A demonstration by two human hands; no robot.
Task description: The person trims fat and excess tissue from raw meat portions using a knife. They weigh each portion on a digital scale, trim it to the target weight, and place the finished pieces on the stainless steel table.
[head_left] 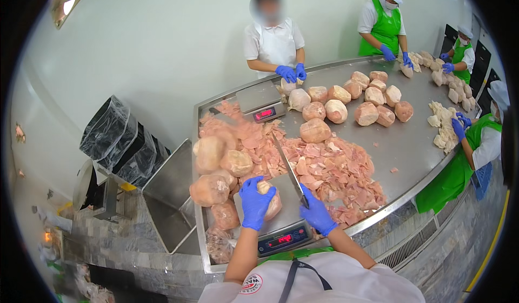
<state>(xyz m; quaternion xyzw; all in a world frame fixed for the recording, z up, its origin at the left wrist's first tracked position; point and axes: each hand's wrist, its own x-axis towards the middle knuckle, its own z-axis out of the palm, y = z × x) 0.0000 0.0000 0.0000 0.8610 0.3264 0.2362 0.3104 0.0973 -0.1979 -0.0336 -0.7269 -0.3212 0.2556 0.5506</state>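
Observation:
My left hand [256, 202] in a blue glove is curled over a pale pink, round piece of meat [274, 208], which it steadies at the near scale's plate. A long knife [287, 164] is in my right hand [318, 213], also blue-gloved, its fingers wrapped round the dark handle. The blade slants up and to the left over meat trimmings. Under the knife hand lies the steel plate of the digital scale [283, 239], whose lit red display faces me. Part of the meat piece is hidden by my left hand.
Thin pink meat trimmings [338, 168] cover the table's middle. Several round meat pieces [210, 189] crowd its left edge, and others [336, 111] stand farther back. A second scale [265, 108] sits at the far left. Co-workers stand along the steel table [403, 157]; a steel bin [167, 187] adjoins its left side.

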